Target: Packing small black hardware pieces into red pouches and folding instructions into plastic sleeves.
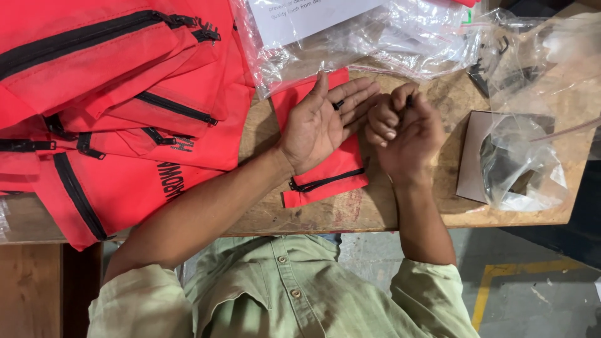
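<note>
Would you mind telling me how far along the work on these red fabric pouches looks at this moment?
Looks done: a pile of red zippered pouches lies stacked at the table's left. In hand: the left hand lies palm up on a small red zippered pouch, a small black part on its fingers; the right hand pinches another. Left: clear plastic bags of dark parts sit at right, how many I cannot tell.

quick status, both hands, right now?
Left hand: open, palm up, a small black part lying on its fingers, resting on a small red pouch.
Right hand: closed, pinching a small black piece.
</note>
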